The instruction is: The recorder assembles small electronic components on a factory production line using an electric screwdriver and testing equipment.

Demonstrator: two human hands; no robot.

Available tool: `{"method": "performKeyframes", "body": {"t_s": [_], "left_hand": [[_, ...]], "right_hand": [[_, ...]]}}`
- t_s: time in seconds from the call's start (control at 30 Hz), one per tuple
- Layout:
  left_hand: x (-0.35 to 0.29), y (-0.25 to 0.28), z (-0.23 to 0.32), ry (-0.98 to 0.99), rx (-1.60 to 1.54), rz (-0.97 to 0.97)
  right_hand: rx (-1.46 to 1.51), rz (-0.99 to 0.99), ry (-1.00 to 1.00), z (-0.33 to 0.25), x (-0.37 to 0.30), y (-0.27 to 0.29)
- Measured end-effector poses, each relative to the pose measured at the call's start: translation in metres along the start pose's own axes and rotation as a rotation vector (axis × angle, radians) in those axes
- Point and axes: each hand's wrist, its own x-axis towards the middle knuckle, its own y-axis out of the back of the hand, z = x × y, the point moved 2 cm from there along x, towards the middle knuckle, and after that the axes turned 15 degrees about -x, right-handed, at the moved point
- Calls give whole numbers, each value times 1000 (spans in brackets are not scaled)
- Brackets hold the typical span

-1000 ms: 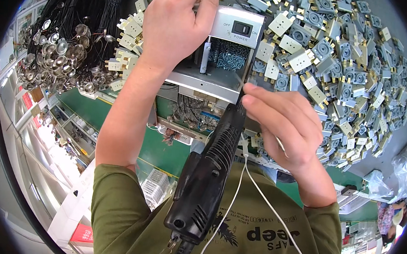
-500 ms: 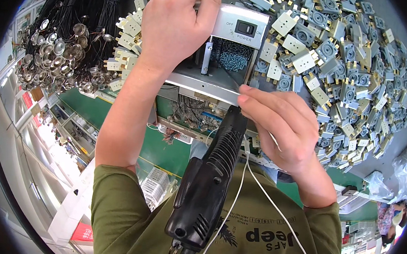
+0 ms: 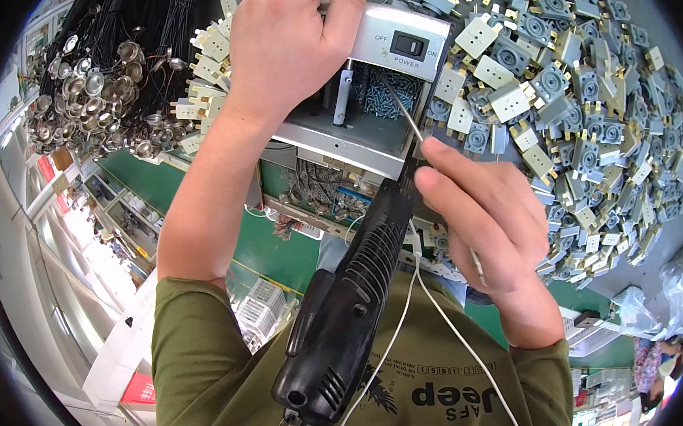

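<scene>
My right hand (image 3: 488,215) is closed on a thin metal rod (image 3: 412,124), whose tip reaches into small bluish screws (image 3: 392,96) in an open-fronted screw feeder (image 3: 405,37). The rod's other end shows pale below the palm. My left hand (image 3: 286,47) lies over the left part of the feeder; its fingertips run out past the upper edge, so its grip is hidden. A black electric screwdriver (image 3: 344,292) hangs between my forearms, its upper end near the feeder's front edge.
Many grey and cream socket-like parts with brass tabs (image 3: 573,126) are heaped to the right. Round metal cups on black wires (image 3: 93,85) lie at the left. A white cable (image 3: 459,340) runs down over my shirt. Clear plastic bags (image 3: 635,313) hang at the right.
My right hand has moved slightly right and down, and more of the metal rod now shows over the screws. The feeder and my left hand have shifted slightly left in view.
</scene>
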Motion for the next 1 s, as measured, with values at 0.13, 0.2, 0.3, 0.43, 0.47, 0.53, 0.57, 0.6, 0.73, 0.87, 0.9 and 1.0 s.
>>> {"method": "performKeyframes", "body": {"t_s": [0.13,0.2,0.3,0.43,0.47,0.53,0.57,0.6,0.73,0.87,0.9,1.0], "left_hand": [[1,-2,0,8,0,0],[1,-3,0,1,-6,2],[0,-2,0,2,-6,3],[-4,-2,-5,-24,11,8],[-3,-3,-3,-24,6,7],[-2,-3,-1,-6,-9,2],[-2,-3,-1,-4,-10,0],[-1,-4,-1,-19,-2,0],[-13,1,-41,128,107,2],[-12,1,-53,98,172,-39],[-12,1,-53,115,203,-54],[-13,1,-52,164,295,-91]], "right_hand": [[65,-63,-2,2,-4,-2],[26,-61,-6,4,-3,-3],[10,13,-27,4,-5,2],[184,-86,-133,13,-31,26],[226,-157,-193,17,-44,28],[221,-219,-160,21,-56,25],[221,-281,-123,22,-62,24],[312,-324,-96,25,-72,26],[479,-482,-121,20,-81,28],[545,-568,-199,14,-110,23],[547,-567,-201,10,-113,21],[758,-529,-332,2,-116,15]]}}
